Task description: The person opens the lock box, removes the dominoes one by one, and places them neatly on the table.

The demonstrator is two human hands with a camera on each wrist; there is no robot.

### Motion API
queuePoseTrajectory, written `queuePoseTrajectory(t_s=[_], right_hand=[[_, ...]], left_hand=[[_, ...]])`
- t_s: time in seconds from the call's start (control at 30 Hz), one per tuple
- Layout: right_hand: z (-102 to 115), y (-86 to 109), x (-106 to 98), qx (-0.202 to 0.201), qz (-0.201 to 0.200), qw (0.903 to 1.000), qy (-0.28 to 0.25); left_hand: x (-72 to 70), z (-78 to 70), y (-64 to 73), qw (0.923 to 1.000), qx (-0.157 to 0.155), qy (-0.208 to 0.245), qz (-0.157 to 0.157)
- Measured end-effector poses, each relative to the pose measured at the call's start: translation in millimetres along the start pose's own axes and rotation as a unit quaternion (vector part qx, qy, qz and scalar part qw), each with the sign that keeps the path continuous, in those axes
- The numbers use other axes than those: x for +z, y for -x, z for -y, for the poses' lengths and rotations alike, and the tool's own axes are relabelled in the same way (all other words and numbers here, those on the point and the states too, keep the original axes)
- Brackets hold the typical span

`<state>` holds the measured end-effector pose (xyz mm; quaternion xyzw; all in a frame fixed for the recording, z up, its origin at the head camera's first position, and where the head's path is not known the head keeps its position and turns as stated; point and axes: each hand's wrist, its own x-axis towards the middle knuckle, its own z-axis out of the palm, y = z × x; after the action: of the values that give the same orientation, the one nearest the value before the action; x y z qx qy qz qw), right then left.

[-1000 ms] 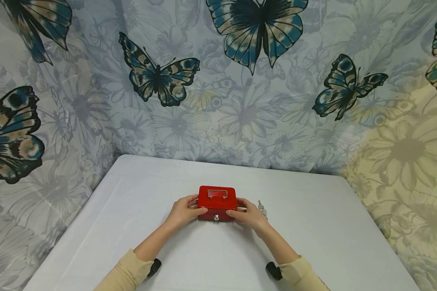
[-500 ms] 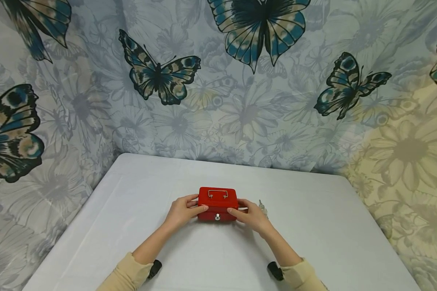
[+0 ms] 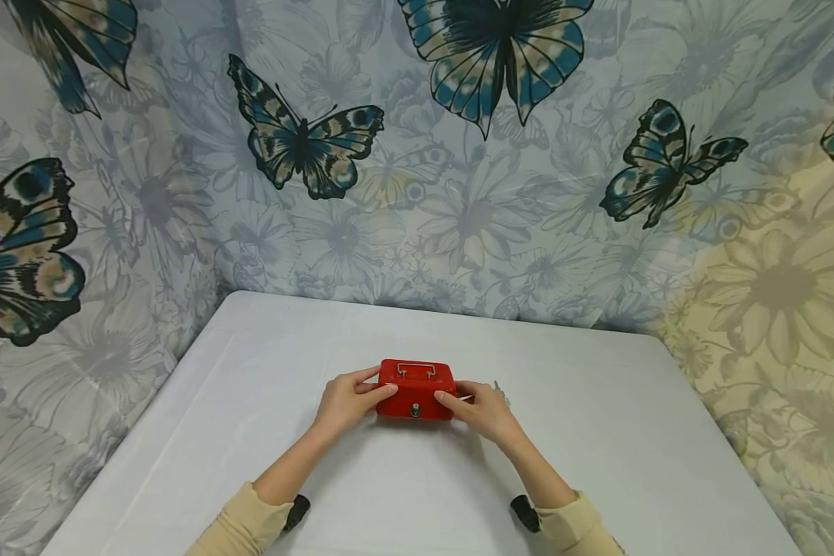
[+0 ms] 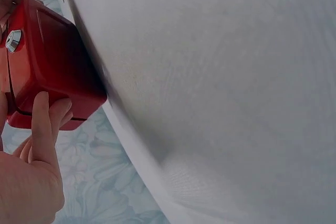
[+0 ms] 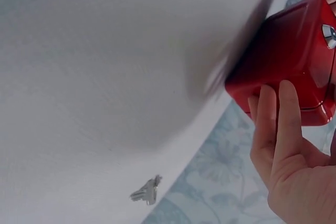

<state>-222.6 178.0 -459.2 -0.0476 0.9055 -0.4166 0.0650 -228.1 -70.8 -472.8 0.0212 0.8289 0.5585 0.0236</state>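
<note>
A red metal cash box (image 3: 415, 395) is between both hands in the middle of the table. It tips backward, its front raised so that the underside shows in both wrist views. A folding handle (image 3: 415, 371) lies on the lid, and a silver lock (image 3: 415, 410) sits on the front face. The left hand (image 3: 345, 401) grips the left end, thumb on the front and fingers along the side. Gripping the right end the same way is the right hand (image 3: 483, 409). Small silver keys (image 5: 147, 190) lie on the table beyond the right hand.
A white cloth covers the table (image 3: 598, 432). Behind it hangs a fabric backdrop (image 3: 472, 216) printed with butterflies and flowers, close to the table's back and side edges. Black bands (image 3: 525, 513) are at both wrists, by the sleeves.
The box has tilted backward in both hands, its front rising and its lid showing less from above. Both hands keep their grip, thumbs slightly higher. The keys have stayed in place.
</note>
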Motion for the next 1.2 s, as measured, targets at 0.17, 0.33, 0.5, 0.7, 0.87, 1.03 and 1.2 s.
queuePoseTrajectory(t_s=[0.17, 0.33, 0.5, 0.7, 0.87, 1.03, 1.2], right_hand=[[1.3, -0.9, -0.9, 0.000, -0.009, 0.9998, 0.020], [1.8, -2.5, -1.0, 0.004, -0.022, 0.9993, 0.032], [1.7, -5.1, -0.6, 0.002, -0.027, 0.9990, 0.036], [2.1, -7.8, -2.1, 0.011, -0.030, 0.9980, 0.054], [3.3, -10.4, 1.8, 0.020, -0.029, 0.9987, 0.036], [4.8, -13.2, 7.1, 0.035, 0.004, 0.9991, -0.022], [6.2, -16.1, 9.8, 0.045, 0.000, 0.9985, -0.031]], left_hand=[[-1.4, -2.7, -0.1, 1.0000, 0.002, 0.005, -0.003], [-3.3, -5.0, -0.7, 0.9999, 0.010, -0.006, -0.005], [-4.3, -4.9, -3.0, 0.9998, 0.010, -0.018, -0.007], [-4.9, -5.2, -6.4, 0.9996, 0.012, -0.023, -0.007], [-5.7, -6.9, -8.5, 0.9996, 0.010, -0.024, -0.005], [-6.1, -7.3, -10.0, 0.9995, 0.012, -0.028, -0.003], [-6.9, -8.6, -11.4, 0.9996, 0.010, -0.027, -0.004]])
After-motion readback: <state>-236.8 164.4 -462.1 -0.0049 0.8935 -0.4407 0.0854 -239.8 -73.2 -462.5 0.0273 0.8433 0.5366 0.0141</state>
